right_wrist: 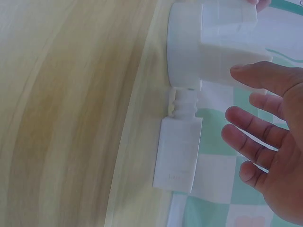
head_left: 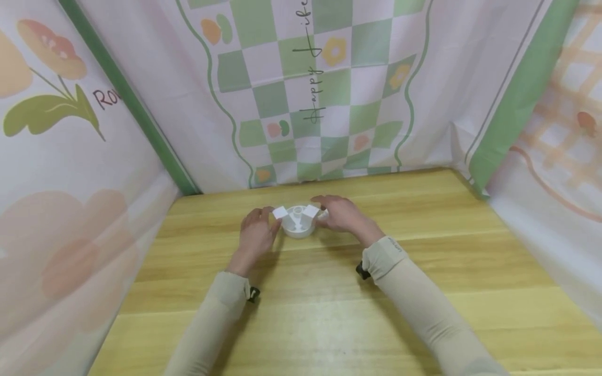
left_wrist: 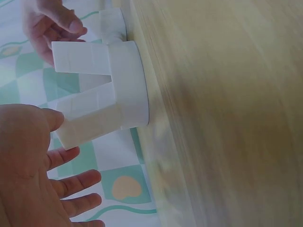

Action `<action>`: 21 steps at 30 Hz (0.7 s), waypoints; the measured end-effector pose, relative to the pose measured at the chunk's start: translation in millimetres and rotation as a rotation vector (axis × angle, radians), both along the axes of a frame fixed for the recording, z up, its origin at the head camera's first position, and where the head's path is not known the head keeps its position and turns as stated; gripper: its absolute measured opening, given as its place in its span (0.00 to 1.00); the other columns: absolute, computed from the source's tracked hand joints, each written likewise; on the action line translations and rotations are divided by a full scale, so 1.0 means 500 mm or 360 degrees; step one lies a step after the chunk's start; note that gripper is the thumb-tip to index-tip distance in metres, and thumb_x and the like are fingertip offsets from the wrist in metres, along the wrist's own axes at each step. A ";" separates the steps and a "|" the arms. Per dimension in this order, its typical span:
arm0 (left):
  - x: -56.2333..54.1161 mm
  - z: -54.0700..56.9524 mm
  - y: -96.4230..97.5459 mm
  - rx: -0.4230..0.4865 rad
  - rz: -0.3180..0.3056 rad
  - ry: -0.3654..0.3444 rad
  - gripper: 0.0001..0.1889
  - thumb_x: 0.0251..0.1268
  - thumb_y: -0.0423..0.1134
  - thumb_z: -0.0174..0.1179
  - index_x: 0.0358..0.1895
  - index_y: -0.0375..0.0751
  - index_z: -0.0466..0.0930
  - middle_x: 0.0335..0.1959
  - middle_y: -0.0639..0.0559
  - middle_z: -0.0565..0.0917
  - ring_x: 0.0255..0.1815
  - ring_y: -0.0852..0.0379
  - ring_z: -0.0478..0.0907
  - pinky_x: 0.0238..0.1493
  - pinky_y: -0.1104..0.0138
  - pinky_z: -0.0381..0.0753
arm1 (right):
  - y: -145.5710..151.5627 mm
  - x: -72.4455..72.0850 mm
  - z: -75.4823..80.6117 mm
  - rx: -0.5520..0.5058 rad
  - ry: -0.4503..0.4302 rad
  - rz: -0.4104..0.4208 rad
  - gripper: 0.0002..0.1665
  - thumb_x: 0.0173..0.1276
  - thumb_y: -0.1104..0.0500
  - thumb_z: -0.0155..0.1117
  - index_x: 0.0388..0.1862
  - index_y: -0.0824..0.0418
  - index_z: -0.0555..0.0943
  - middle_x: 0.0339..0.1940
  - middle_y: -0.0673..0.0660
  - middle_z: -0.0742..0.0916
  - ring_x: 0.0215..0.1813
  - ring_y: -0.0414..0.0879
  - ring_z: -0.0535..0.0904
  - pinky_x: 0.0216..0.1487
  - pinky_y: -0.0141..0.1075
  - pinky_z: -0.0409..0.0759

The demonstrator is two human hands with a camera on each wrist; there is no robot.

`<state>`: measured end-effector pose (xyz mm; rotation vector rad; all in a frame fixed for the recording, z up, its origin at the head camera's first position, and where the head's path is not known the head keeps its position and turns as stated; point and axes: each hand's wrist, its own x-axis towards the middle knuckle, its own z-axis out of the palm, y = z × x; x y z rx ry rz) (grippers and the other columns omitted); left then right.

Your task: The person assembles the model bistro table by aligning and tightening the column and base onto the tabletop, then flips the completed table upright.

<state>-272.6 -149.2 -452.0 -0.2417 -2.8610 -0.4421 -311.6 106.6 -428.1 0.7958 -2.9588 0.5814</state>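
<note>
A round white plastic base (head_left: 298, 234) with a hollow middle stands on the table. Two flat-ended white arms rise from it: a left arm (head_left: 280, 212) and a right arm (head_left: 311, 211). My left hand (head_left: 255, 235) pinches the end of the left arm between thumb and index finger, its other fingers spread loose. On the other side my right hand (head_left: 345, 214) holds the right arm's end, thumb on one face and index finger partly hidden behind. A third white arm (right_wrist: 177, 151) extends sideways from the base by a ridged neck, low beside the table surface.
The wooden table (head_left: 320, 313) reaches back to a printed cloth (head_left: 324, 94) with green checks. More cloth (head_left: 84, 209) hangs along the left side, and another cloth (head_left: 555, 156) along the right. Dark wrist devices show at both cuffs.
</note>
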 end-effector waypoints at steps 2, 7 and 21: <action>0.000 -0.001 0.001 -0.0001 -0.0008 0.0020 0.25 0.76 0.55 0.51 0.65 0.43 0.71 0.56 0.38 0.79 0.61 0.42 0.75 0.65 0.50 0.75 | 0.006 -0.001 -0.001 0.0005 -0.0006 -0.0007 0.39 0.63 0.52 0.70 0.72 0.55 0.70 0.53 0.60 0.86 0.54 0.55 0.83 0.58 0.51 0.80; 0.000 0.004 0.001 0.0024 -0.0016 -0.0018 0.24 0.76 0.54 0.51 0.66 0.43 0.70 0.59 0.38 0.77 0.62 0.41 0.74 0.61 0.49 0.78 | 0.020 -0.005 -0.006 0.0015 -0.0008 -0.0030 0.39 0.63 0.52 0.71 0.72 0.56 0.70 0.55 0.61 0.86 0.56 0.56 0.82 0.59 0.53 0.79; -0.007 0.010 0.002 0.0080 0.0065 -0.0110 0.32 0.74 0.64 0.48 0.67 0.43 0.69 0.60 0.40 0.76 0.61 0.41 0.74 0.57 0.51 0.81 | 0.038 -0.002 -0.010 0.0036 0.0001 -0.0061 0.37 0.64 0.53 0.71 0.71 0.55 0.72 0.54 0.61 0.86 0.56 0.57 0.82 0.58 0.52 0.79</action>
